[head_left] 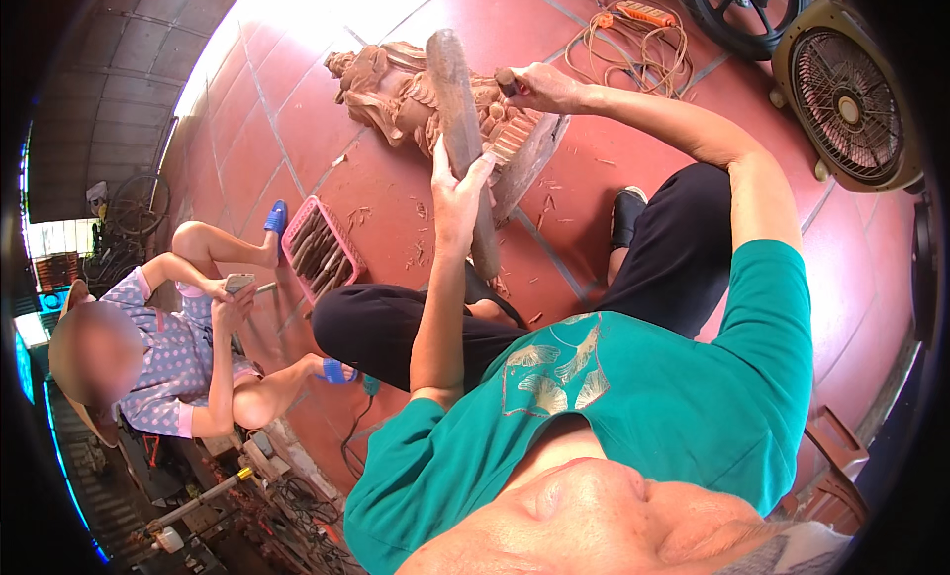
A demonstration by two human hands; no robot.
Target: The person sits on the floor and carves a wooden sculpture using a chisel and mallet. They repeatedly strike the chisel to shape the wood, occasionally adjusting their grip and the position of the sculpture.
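Observation:
My left hand (pixel 459 199) is closed around the middle of a long, worn wooden bar (pixel 455 90), its thumb and forefinger showing along the sides. The bar slants upright across a brown wood carving (pixel 406 108) and hides part of it. This carving lies on the floor, with rounded, figure-like relief and a ribbed part near its block-like base (pixel 531 164). To the right of the bar, over the carving, my right hand (pixel 546 88) grips a short, dark tool handle (pixel 507 81). The working end of that tool is hidden, so I cannot tell its kind.
A pink basket (pixel 341 240) of wooden-handled tools stands left of my knee. Beyond it sits a person (pixel 178 337) with a phone (pixel 238 282). An orange power strip (pixel 648 13) with coiled cord, a wheel (pixel 744 6) and a fan (pixel 846 105) are at upper right. Wood chips litter the tiles.

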